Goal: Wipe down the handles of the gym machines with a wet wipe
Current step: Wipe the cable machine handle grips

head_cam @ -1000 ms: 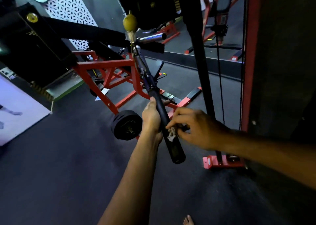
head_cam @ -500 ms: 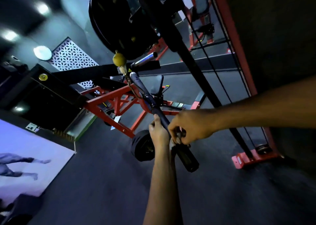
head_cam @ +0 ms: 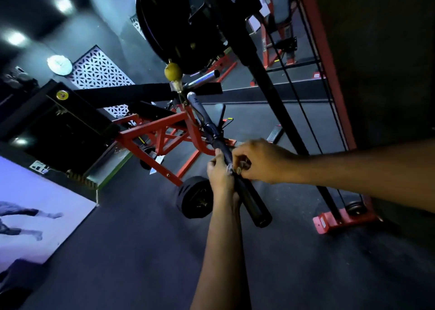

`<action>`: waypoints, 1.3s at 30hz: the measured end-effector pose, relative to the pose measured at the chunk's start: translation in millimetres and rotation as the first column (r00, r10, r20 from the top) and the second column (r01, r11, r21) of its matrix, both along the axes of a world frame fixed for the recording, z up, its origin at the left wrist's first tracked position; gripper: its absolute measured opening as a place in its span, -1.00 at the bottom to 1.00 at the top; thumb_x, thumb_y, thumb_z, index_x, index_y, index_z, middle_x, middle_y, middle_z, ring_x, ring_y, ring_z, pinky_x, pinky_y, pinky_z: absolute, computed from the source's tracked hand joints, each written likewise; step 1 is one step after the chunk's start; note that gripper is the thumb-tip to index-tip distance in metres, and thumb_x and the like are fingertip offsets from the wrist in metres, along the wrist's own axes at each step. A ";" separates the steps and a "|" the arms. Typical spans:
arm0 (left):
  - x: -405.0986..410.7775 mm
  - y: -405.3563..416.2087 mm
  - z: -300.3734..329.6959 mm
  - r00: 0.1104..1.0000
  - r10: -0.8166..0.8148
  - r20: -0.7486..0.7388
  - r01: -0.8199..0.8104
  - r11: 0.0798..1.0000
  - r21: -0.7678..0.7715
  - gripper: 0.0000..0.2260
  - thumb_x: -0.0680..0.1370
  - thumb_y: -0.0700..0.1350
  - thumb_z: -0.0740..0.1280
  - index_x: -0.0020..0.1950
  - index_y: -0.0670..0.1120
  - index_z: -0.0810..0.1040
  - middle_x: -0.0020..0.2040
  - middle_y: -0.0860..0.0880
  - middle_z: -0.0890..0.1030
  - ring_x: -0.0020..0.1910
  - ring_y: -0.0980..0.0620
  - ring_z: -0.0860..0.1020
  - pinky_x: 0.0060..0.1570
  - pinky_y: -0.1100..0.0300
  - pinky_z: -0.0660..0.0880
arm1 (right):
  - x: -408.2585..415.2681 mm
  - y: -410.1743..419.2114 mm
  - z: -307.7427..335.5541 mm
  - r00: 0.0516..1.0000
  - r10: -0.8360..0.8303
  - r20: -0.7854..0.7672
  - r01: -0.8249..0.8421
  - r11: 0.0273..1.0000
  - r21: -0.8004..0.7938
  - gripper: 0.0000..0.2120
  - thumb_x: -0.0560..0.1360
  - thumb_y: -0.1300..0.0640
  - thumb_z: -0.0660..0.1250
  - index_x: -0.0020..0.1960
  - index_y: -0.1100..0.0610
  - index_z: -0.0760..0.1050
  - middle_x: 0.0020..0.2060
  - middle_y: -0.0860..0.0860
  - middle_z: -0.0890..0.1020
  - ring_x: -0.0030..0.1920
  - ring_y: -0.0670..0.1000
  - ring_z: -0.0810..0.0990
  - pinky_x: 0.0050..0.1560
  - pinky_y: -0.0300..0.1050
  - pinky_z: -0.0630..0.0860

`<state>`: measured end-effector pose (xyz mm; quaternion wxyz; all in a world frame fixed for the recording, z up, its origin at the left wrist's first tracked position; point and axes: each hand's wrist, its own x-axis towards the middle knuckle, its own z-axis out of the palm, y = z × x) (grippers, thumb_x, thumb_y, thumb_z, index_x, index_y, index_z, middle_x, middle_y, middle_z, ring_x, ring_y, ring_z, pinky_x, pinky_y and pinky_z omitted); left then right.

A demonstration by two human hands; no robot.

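The left hand (head_cam: 221, 170) was curled round the black grip of the bar handle (head_cam: 244, 192), holding it from the left side, with the forearm running straight down from it. Just to the right of that grip, the right hand (head_cam: 257, 161) had its fingertips pinched on a small crumpled wet wipe (head_cam: 231, 168), pressed against the handle at the spot beside the left thumb. Below both hands the handle's rubber end stuck out free, over the dark floor (head_cam: 117, 251). Up the handle, past the hands, the shaft turned to bare metal and met a yellow-green ball (head_cam: 173, 71) on the cable fitting. Behind the handle stood a red steel frame (head_cam: 160, 135) with a black weight plate (head_cam: 196, 198) low at its foot, and above the handle hung a large black plate (head_cam: 169, 22).
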<state>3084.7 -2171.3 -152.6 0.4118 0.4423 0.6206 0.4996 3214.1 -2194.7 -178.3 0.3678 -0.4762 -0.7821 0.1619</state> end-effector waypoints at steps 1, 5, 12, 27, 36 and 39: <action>-4.1 3.8 -4.3 1.000 -0.015 -0.008 0.015 1.000 -0.004 -0.79 0.73 -0.05 0.20 0.12 -0.21 0.42 -0.18 -0.10 0.50 -0.26 0.02 0.48 -0.22 0.14 0.43 | -1.5 -12.8 0.7 0.998 0.024 -0.066 -0.028 0.998 -0.056 -0.89 0.40 0.12 0.45 -0.14 -0.06 0.57 -0.36 -0.22 0.50 -0.32 -0.31 0.48 -0.29 -0.34 0.38; -18.0 15.0 -23.5 0.999 0.023 0.048 -0.021 0.998 -0.053 -0.58 0.70 0.12 0.25 0.13 -0.27 0.55 -0.14 -0.24 0.60 -0.29 -0.11 0.58 -0.39 0.17 0.53 | -3.2 -70.3 -11.0 0.982 0.076 -0.172 -0.097 0.988 -0.116 -0.87 0.42 0.21 0.50 -0.12 0.01 0.62 -0.15 -0.12 0.60 -0.14 -0.14 0.61 -0.10 -0.15 0.63; -21.3 18.1 -24.7 0.999 0.022 0.023 -0.022 1.000 -0.004 -0.61 0.70 0.11 0.26 0.03 -0.25 0.53 -0.16 -0.23 0.60 -0.27 -0.09 0.55 -0.32 0.19 0.48 | -12.6 -51.2 -6.1 0.988 0.028 -0.150 -0.023 0.999 0.037 -0.86 0.42 0.28 0.49 -0.10 0.07 0.67 -0.16 -0.10 0.57 -0.17 -0.09 0.57 -0.15 -0.08 0.59; 0.0 0.1 -24.5 0.992 0.126 0.014 -0.126 0.992 -0.013 -0.69 0.74 -0.08 0.11 0.14 -0.16 0.62 -0.09 -0.13 0.74 -0.11 -0.13 0.63 -0.02 -0.06 0.55 | -6.7 79.5 29.6 0.999 0.049 -0.002 -0.047 0.971 0.236 -0.85 0.51 0.29 0.39 0.06 0.14 0.53 -0.01 0.07 0.57 -0.05 0.12 0.58 -0.12 0.02 0.57; 20.5 -5.9 -22.1 0.966 0.257 -0.024 -0.257 0.966 0.004 -0.71 0.74 -0.10 0.13 0.00 -0.07 0.63 -0.14 -0.02 0.70 -0.06 -0.08 0.64 0.01 -0.04 0.57 | 9.5 89.7 -0.8 0.955 0.291 -0.050 -0.271 0.931 0.244 -0.89 0.53 0.20 0.38 0.05 0.16 0.60 0.01 0.09 0.57 -0.04 0.11 0.61 -0.06 0.09 0.61; 27.8 -16.2 -19.6 0.964 0.259 0.066 -0.259 0.966 -0.009 -0.79 0.67 -0.14 0.22 -0.09 -0.08 0.60 -0.31 0.04 0.65 -0.27 0.05 0.59 -0.19 0.08 0.53 | 19.8 78.6 0.0 0.931 0.363 -0.043 -0.342 0.906 0.249 -0.91 0.57 0.21 0.36 0.05 0.12 0.59 -0.02 0.05 0.54 -0.07 0.03 0.58 -0.09 0.04 0.63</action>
